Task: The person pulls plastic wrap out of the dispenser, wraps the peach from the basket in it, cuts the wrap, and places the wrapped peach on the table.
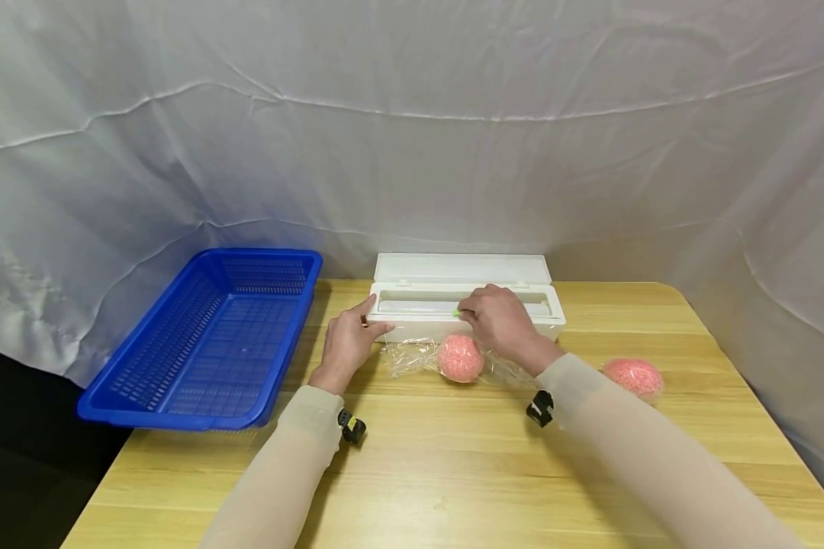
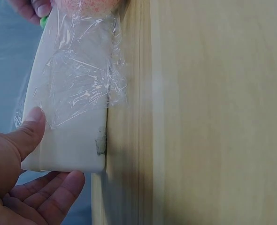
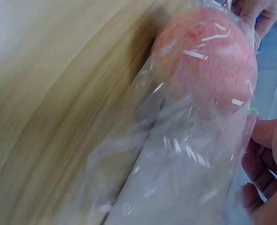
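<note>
A white cling film dispenser point(image 1: 419, 331) sits at the back of the table with its lid point(image 1: 463, 267) raised. My left hand point(image 1: 346, 339) grips its left end, thumb on the front face point(image 2: 65, 147) and fingers around the end. With thumb and fingertips, my right hand point(image 1: 500, 319) pinches the small green slide cutter point(image 1: 456, 313) on the dispenser's front edge. Clear cling film point(image 2: 77, 79) hangs down over the front. A round pink ball point(image 1: 461, 358) lies against the film before the dispenser; in the right wrist view film covers this ball point(image 3: 209, 61).
A second pink ball point(image 1: 633, 377), shiny as if wrapped, lies on the wooden table point(image 1: 426, 480) beyond my right forearm. To the left stands a blue plastic basket point(image 1: 99, 408), its near-left part past the table edge. A pale curtain point(image 1: 412, 175) hangs close behind the dispenser.
</note>
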`<state>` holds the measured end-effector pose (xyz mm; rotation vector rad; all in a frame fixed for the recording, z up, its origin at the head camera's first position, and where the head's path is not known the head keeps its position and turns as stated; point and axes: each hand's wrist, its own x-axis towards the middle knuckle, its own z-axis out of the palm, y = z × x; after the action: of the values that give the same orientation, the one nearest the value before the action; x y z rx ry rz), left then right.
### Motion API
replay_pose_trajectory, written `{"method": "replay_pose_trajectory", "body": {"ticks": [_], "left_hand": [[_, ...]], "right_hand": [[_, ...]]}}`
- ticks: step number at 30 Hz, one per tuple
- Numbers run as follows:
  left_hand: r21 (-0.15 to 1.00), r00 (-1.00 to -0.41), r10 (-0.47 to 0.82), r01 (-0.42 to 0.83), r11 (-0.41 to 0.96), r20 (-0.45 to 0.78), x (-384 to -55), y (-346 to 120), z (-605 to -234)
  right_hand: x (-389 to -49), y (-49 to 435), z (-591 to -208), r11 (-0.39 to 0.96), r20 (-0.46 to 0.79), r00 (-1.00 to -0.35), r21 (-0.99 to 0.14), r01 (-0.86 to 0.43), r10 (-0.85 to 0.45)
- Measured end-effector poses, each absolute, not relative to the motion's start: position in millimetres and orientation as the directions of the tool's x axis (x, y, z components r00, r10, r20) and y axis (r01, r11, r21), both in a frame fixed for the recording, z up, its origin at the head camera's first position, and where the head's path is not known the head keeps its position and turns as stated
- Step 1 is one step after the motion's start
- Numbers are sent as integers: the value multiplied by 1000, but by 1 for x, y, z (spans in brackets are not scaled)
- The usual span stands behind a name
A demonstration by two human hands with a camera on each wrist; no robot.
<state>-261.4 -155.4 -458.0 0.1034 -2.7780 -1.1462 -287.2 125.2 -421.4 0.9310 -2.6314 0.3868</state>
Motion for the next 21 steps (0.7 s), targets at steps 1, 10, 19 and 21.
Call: {"method": "replay_pose_trajectory", "body": {"ticks": [1,10,19,21], "left_hand": [[705,-989,-114,-12,709,98,-262,-155,-458],[704,-987,-117,-5,710,111,-262,-154,-458],[708,-988,-111,0,706,110,-263,-154,-458],[710,-987,-112,-1,704,111,-263,-154,-458]], "right_hand": [[-287,127,-422,751,386,-735,-141,-645,-558],[-288,140,-423,758,381,-739,-132,-638,-556],[-287,157,-421,774,386,-744,-107,-624,-546],[-287,162,-421,776,394,-741,-101,-623,-543]]}}
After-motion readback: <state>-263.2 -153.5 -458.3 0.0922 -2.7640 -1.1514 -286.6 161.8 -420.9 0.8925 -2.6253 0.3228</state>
